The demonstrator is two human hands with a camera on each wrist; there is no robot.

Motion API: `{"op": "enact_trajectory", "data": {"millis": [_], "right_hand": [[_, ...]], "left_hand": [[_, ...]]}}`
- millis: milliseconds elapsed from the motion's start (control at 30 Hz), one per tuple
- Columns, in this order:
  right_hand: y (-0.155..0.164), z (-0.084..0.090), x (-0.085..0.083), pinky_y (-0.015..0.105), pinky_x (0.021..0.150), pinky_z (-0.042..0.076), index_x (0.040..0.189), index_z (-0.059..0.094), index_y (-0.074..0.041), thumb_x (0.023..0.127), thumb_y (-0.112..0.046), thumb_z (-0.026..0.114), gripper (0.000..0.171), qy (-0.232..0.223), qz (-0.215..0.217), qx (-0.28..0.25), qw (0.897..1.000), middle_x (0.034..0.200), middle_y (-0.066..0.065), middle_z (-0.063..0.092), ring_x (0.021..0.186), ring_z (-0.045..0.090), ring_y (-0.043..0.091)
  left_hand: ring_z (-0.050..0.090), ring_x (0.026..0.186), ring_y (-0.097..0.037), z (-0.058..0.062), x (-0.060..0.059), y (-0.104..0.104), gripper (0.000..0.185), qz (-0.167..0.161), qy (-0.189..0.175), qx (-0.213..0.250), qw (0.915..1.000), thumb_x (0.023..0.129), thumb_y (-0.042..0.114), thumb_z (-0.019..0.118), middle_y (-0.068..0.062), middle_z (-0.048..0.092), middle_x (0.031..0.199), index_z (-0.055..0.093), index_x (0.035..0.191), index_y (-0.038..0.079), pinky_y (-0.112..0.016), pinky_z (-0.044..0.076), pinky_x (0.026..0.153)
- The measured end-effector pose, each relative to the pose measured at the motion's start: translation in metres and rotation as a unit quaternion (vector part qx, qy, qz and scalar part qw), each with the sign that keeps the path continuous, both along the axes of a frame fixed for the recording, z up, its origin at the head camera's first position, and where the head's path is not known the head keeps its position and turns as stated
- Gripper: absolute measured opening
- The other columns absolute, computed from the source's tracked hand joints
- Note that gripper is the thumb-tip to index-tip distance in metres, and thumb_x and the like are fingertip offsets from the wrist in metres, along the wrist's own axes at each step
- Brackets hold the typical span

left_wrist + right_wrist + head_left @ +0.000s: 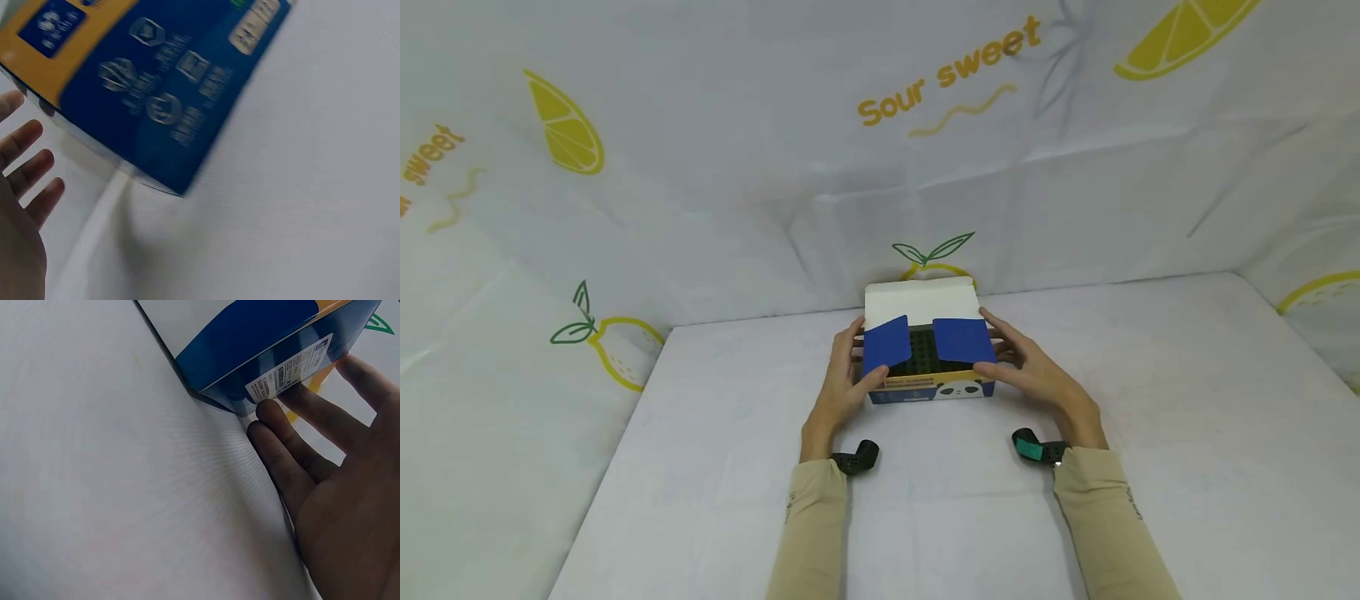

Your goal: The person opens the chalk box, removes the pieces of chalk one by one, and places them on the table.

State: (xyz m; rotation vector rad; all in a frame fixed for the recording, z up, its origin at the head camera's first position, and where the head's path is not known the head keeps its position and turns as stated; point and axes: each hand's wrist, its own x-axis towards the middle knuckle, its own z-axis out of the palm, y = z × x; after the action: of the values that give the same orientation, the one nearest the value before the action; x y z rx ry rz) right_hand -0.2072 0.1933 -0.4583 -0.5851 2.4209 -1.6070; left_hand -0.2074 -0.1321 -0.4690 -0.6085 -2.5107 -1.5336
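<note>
A blue and yellow cardboard box (902, 395) with a panda face on its front stands against the backdrop. Its white-lined lid (921, 302) is raised at the back, and two blue side flaps (964, 340) lean inward. Between them shows a dark insert (923, 350) with rows of holes. My left hand (841, 379) holds the left end, thumb at the front corner; in the left wrist view several fingertips stand apart from that end. At the right end, my right hand (1033, 371) has its thumb on the front corner and fingers along the labelled side (290, 370).
A white cloth (925, 533) covers the table. Behind it hangs a white backdrop (737, 208) printed with lemons and lettering. Dark wrist devices (856, 458) sit at both sleeve cuffs.
</note>
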Motion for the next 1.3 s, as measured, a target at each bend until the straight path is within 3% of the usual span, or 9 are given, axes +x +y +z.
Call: {"op": "enact_trajectory", "data": {"millis": [133,200,400,600,667,800,1000,1133,1300], "right_hand": [[0.0,-0.001,-0.001,0.049,0.106,0.049,0.166,0.013,-0.024,0.098,-0.019,0.066,0.086,-0.003,-0.004,0.001,1.0,0.147,0.025,0.051,0.128,0.056,0.04],[0.0,-0.001,-0.001,0.048,0.105,0.049,0.166,0.013,-0.025,0.098,-0.019,0.066,0.087,-0.006,-0.006,0.0,1.0,0.146,0.024,0.052,0.127,0.056,0.039],[-0.002,-0.003,0.0,0.049,0.105,0.049,0.166,0.013,-0.025,0.098,-0.021,0.067,0.088,-0.013,-0.003,-0.006,1.0,0.145,0.024,0.052,0.126,0.056,0.038],[-0.004,-0.002,0.0,0.053,0.108,0.047,0.166,0.014,-0.027,0.097,-0.023,0.068,0.088,-0.015,-0.009,-0.005,1.0,0.145,0.024,0.052,0.127,0.056,0.038],[-0.003,-0.001,0.0,0.054,0.109,0.047,0.166,0.014,-0.027,0.097,-0.024,0.069,0.088,-0.018,-0.011,-0.003,1.0,0.145,0.024,0.051,0.127,0.056,0.038],[-0.001,0.0,0.0,0.058,0.11,0.045,0.166,0.012,-0.029,0.096,-0.029,0.069,0.089,-0.023,-0.012,0.003,1.0,0.146,0.025,0.05,0.128,0.056,0.04],[0.0,0.0,-0.002,0.058,0.109,0.045,0.166,0.011,-0.03,0.096,-0.03,0.068,0.09,-0.029,-0.014,0.009,0.999,0.145,0.025,0.051,0.128,0.055,0.041],[0.0,0.0,-0.002,0.058,0.109,0.045,0.166,0.011,-0.031,0.097,-0.03,0.068,0.089,-0.031,-0.016,0.01,0.999,0.144,0.025,0.051,0.127,0.056,0.041],[0.0,-0.001,-0.001,0.056,0.107,0.047,0.166,0.011,-0.027,0.098,-0.029,0.066,0.088,-0.023,-0.015,0.014,1.0,0.144,0.026,0.051,0.123,0.059,0.04]], "left_hand": [[0.038,0.136,-0.039,0.019,-0.004,0.0,0.108,0.008,0.051,-0.023,0.9984,0.084,0.084,0.052,-0.019,0.04,0.152,0.035,0.157,0.007,-0.062,0.039,0.112],[0.039,0.137,-0.038,0.031,-0.008,0.003,0.11,-0.004,0.066,-0.034,0.9972,0.082,0.087,0.052,-0.017,0.043,0.151,0.042,0.154,0.005,-0.063,0.038,0.113],[0.051,0.131,-0.032,0.058,-0.017,0.012,0.101,-0.061,0.042,-0.074,0.9945,0.079,0.083,0.063,-0.012,0.054,0.141,0.054,0.146,0.007,-0.054,0.048,0.111],[0.058,0.121,-0.033,0.062,-0.018,0.013,0.075,-0.072,0.035,-0.077,0.9938,0.083,0.048,0.08,-0.013,0.058,0.132,0.059,0.14,0.005,-0.053,0.054,0.103],[0.059,0.12,-0.033,0.062,-0.018,0.013,0.075,-0.072,0.042,-0.076,0.9936,0.083,0.05,0.079,-0.013,0.059,0.131,0.059,0.14,0.004,-0.053,0.055,0.102],[0.061,0.117,-0.033,0.065,-0.019,0.011,0.089,-0.076,0.051,-0.07,0.9933,0.082,0.07,0.071,-0.014,0.061,0.131,0.059,0.14,0.004,-0.053,0.055,0.101],[0.062,0.119,-0.033,0.07,-0.02,0.0,0.074,-0.092,0.072,-0.054,0.9917,0.088,0.047,0.077,-0.02,0.063,0.129,0.056,0.14,-0.001,-0.054,0.054,0.103],[0.06,0.121,-0.036,0.073,-0.018,-0.01,0.081,-0.098,0.079,-0.042,0.9911,0.09,0.056,0.071,-0.026,0.062,0.129,0.052,0.143,-0.002,-0.056,0.053,0.104],[0.058,0.12,-0.037,0.08,-0.013,-0.024,0.073,-0.101,0.068,-0.051,0.9912,0.085,0.029,0.081,-0.024,0.061,0.127,0.05,0.146,0.0,-0.053,0.052,0.107]]}}
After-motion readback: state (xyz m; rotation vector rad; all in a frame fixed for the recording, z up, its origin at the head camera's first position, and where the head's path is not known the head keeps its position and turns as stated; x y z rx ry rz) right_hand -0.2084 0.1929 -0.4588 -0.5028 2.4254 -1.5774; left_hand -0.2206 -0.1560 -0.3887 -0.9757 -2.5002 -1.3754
